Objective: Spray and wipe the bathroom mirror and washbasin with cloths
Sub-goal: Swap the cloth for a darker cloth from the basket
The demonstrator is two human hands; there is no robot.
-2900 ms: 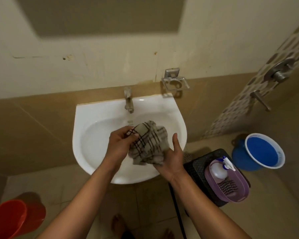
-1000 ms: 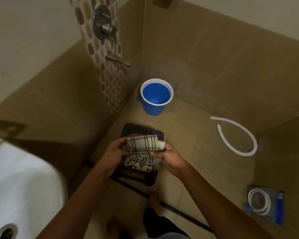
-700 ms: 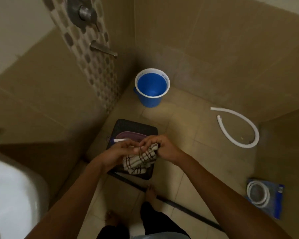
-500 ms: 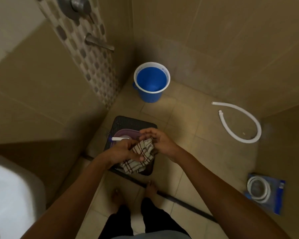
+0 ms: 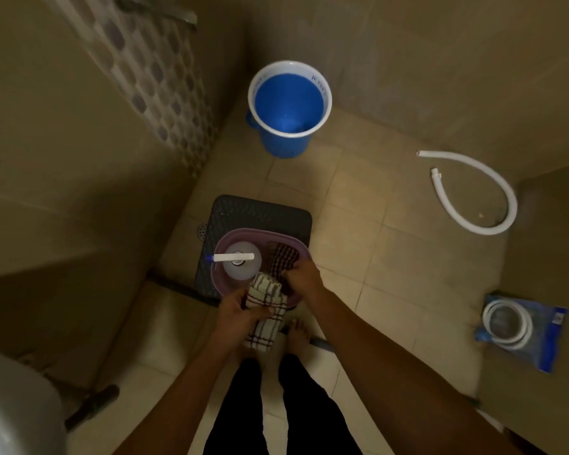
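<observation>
Left hand [image 5: 240,308] of ours grips the checked cloth [image 5: 266,308] at the near rim of the purple tub [image 5: 304,251]; our right hand [image 5: 301,279] pinches its far corner, beside the spray bottle [image 5: 242,259]

head-worn view, steeply down, floor [image 5: 358,231] near

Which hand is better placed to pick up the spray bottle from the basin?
Judging from this view, right. The left hand grips the checked cloth; the right hand is at the purple basin, beside the spray bottle.
</observation>
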